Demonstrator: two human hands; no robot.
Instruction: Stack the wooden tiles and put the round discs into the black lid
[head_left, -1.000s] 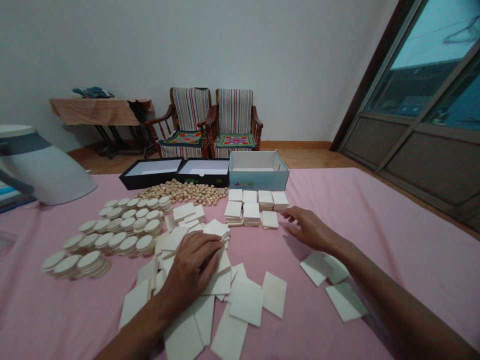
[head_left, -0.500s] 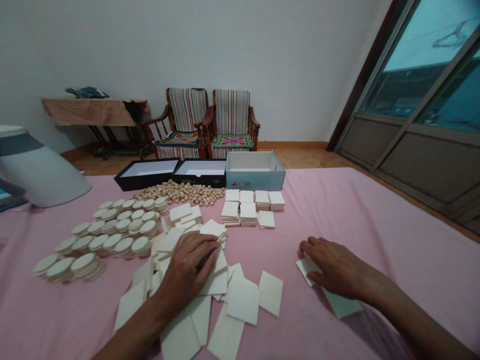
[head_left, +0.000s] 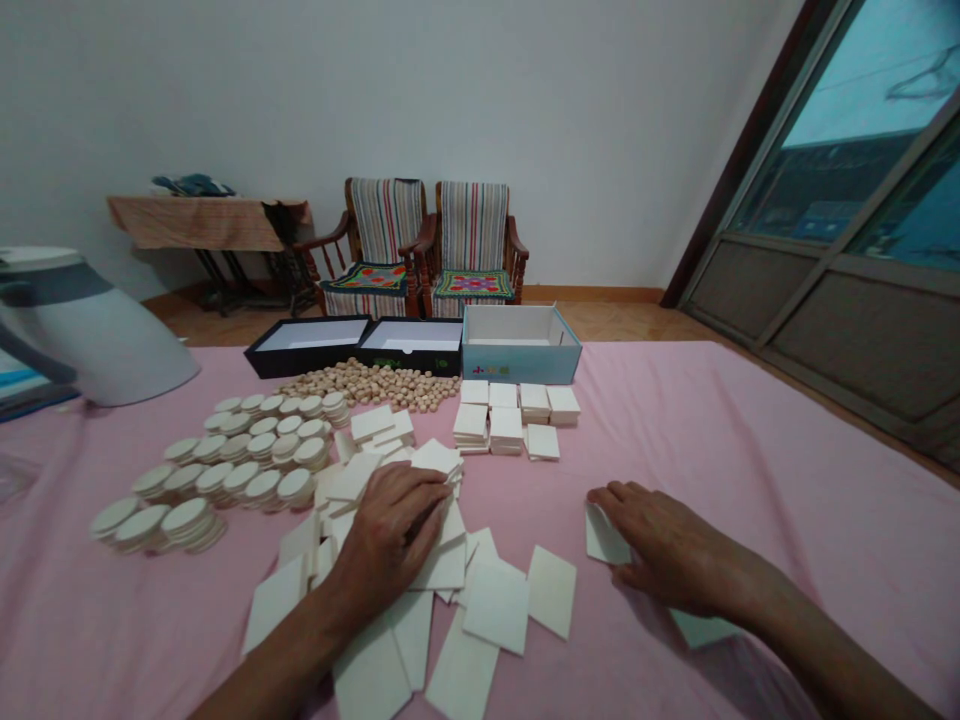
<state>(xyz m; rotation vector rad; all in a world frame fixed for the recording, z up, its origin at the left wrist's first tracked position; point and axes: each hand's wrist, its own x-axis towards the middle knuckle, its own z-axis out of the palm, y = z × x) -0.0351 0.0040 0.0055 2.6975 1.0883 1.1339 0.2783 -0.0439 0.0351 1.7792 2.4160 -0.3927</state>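
Note:
My left hand [head_left: 397, 530] lies over a heap of thin, pale wooden squares [head_left: 495, 605], its fingers extended and loosely bent. Whether any square is pinched beneath the palm is hidden. On the cloth to the right, my right hand [head_left: 667, 540] has its fingers at the far edge of a small wooden square [head_left: 604, 538] and its thumb at the near edge. Another pale square [head_left: 703, 628] lies partly hidden under my right wrist. Several neat stacks of small squares [head_left: 506, 428] stand beyond the heap, between my hands.
Rows of stacked wooden discs [head_left: 262, 488] occupy the left side. Small wooden beads [head_left: 367, 383] are spread before two black trays [head_left: 409, 358] and a light blue box [head_left: 521, 355]. A grey-white kettle [head_left: 112, 335] stands far left on the pink cloth [head_left: 787, 440].
The small square at my right hand has turned and shifted, and the thumb has come off its face. My left hand stays on the heap. The whole view has swung slightly.

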